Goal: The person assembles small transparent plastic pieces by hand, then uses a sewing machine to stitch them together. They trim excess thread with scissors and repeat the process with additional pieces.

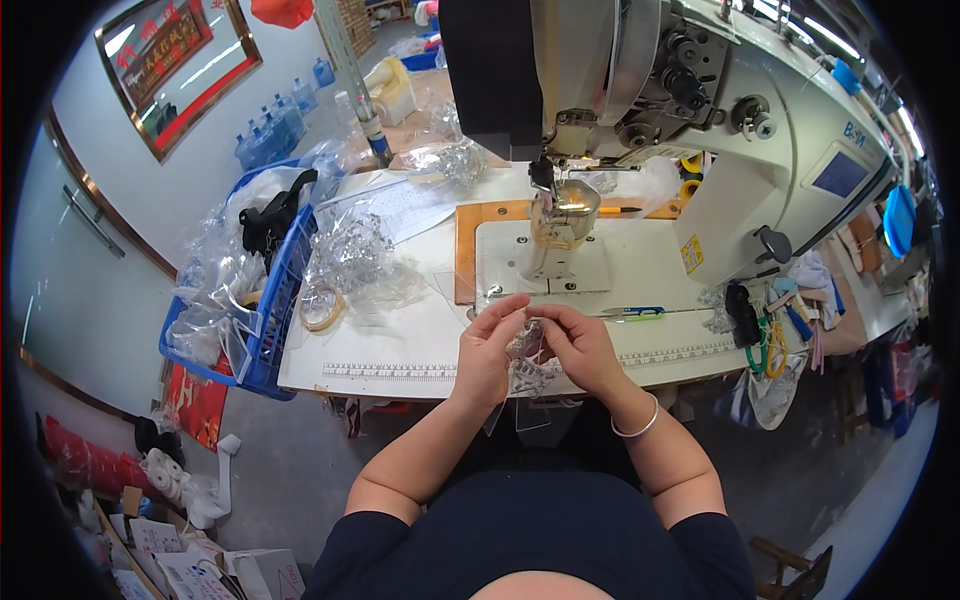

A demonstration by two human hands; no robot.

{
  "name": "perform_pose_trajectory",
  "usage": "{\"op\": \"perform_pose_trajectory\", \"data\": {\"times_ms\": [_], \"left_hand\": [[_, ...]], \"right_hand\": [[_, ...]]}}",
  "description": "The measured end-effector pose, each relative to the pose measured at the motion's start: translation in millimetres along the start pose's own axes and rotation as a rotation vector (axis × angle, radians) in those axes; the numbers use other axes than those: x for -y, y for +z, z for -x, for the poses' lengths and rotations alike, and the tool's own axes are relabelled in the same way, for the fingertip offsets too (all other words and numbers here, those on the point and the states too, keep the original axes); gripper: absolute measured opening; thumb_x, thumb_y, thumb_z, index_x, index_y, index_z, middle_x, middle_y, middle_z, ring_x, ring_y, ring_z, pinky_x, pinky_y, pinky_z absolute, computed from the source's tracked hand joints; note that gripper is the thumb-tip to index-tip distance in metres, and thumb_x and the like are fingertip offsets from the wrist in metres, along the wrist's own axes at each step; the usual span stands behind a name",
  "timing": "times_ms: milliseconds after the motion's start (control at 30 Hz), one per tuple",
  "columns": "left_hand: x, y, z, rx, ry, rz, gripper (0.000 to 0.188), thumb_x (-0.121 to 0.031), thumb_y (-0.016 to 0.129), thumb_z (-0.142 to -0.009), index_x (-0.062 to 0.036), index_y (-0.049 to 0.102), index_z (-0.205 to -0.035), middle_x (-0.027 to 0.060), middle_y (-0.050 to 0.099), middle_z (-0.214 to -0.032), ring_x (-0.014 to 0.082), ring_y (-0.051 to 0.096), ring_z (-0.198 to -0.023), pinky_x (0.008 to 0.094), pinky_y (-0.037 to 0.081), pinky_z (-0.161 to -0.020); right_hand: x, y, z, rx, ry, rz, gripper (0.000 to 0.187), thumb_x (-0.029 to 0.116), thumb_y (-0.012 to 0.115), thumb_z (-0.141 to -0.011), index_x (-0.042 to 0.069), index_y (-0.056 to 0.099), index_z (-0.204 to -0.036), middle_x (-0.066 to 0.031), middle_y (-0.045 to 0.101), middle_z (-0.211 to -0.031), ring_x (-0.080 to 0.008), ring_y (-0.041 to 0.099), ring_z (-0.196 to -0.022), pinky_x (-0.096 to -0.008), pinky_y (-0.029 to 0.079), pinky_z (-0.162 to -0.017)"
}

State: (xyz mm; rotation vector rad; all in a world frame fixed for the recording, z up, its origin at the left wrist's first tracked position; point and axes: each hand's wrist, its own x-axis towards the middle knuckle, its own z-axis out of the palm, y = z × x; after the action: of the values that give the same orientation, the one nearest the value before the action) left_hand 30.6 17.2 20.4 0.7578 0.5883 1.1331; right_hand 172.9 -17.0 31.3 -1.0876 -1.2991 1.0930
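Note:
Close together at the front edge of the white sewing table (420,335), my left hand (484,352) and my right hand (588,352) pinch a crumpled piece of clear plastic with silvery parts (531,378). Both hands have fingers and thumbs closed around its upper part, and flat transparent strips hang below. The fingers hide some of it. Just beyond my hands rises the post bed (552,240) of a white sewing machine (800,195). Left of them lies a heap of similar clear and silvery pieces (350,245), with a tape roll (321,307) beside it.
A blue basket (268,335) full of plastic stands against the table's left side. Blue-handled snips (640,313) lie right of my hands, near a printed ruler strip (680,355). Yellow-handled scissors (690,178) rest behind the post. Tools and cords (770,330) crowd the right edge.

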Motion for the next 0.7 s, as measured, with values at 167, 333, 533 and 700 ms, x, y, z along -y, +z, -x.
{"op": "perform_pose_trajectory", "data": {"times_ms": [167,333,533,700], "left_hand": [[2.2,1.8,0.1,0.004,-0.015,0.052,0.021,-0.007,0.065,-0.086,0.0002,0.061,-0.105,0.0072,0.063,-0.099,0.0129,0.058,-0.092,0.0271,0.047,-0.081],[8.0,-1.9,-3.2,0.010,0.020,0.066,0.018,-0.006,0.065,-0.086,-0.0004,0.062,-0.102,0.0074,0.062,-0.100,0.0131,0.058,-0.092,0.0267,0.046,-0.083],[10.8,-5.8,-9.5,-0.090,0.110,-0.027,0.034,-0.006,0.064,-0.086,0.0010,0.053,-0.118,0.0109,0.054,-0.117,0.0147,0.053,-0.105,0.0278,0.043,-0.090],[26.9,-10.2,16.1,-0.237,0.258,-0.272,0.046,-0.002,0.055,-0.090,0.0062,0.038,-0.132,0.0119,0.046,-0.130,0.0188,0.045,-0.119,0.0302,0.038,-0.099]], "right_hand": [[-4.0,-5.9,2.6,0.078,-0.020,-0.033,0.022,0.004,0.049,-0.093,-0.003,0.061,-0.110,-0.0083,0.066,-0.086,-0.0123,0.064,-0.074,-0.0251,0.055,-0.066],[-8.2,-12.0,2.0,0.109,0.091,-0.178,0.020,0.005,0.052,-0.092,-0.004,0.061,-0.107,-0.0101,0.066,-0.088,-0.0135,0.065,-0.075,-0.0274,0.056,-0.070],[-20.0,-8.2,1.7,-0.195,0.034,-0.108,0.016,0.005,0.056,-0.087,-0.002,0.064,-0.099,-0.0084,0.066,-0.078,-0.0143,0.066,-0.073,-0.0268,0.053,-0.065],[13.4,0.3,-8.2,-0.446,-0.577,0.697,0.019,-0.001,0.062,-0.077,0.000,0.065,-0.096,-0.0099,0.066,-0.080,-0.0179,0.064,-0.068,-0.0281,0.051,-0.062]]}}
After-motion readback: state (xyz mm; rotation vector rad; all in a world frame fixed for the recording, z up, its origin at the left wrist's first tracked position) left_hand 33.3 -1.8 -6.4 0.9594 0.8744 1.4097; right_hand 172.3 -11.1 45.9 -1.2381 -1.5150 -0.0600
